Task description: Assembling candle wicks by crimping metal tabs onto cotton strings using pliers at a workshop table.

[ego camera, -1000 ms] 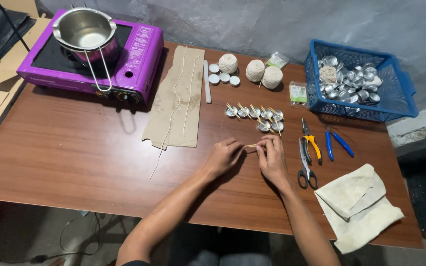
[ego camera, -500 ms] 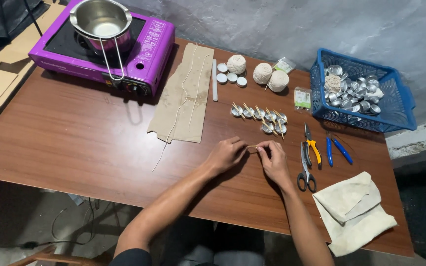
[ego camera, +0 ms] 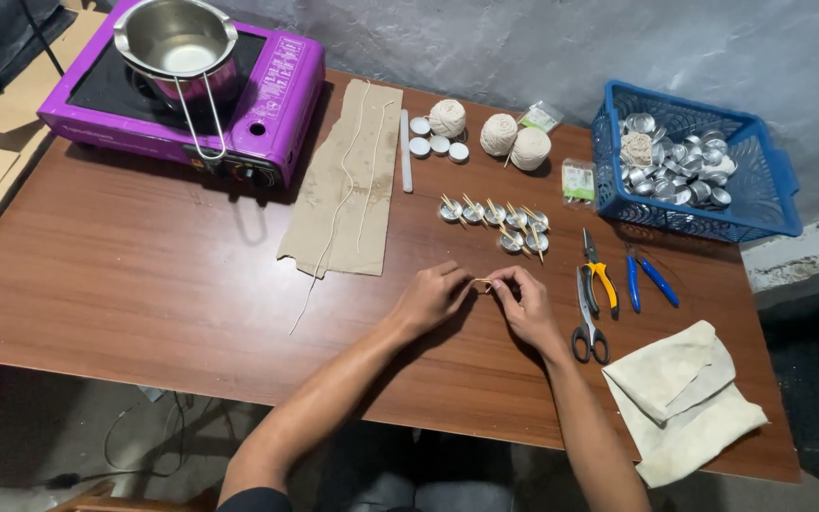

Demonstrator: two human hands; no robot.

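A person's left hand and right hand meet at the near middle of the wooden counter, each grip pinching one end of a short yellowish stick held level between them just above the surface. Finished-looking metal cups with sticks sit in rows just beyond, scissors and yellow-handled pliers lie to the right, and a blue basket of empty cups stands far right. Compared with half a second earlier, the hands have barely shifted; only the camera's framing has moved slightly.
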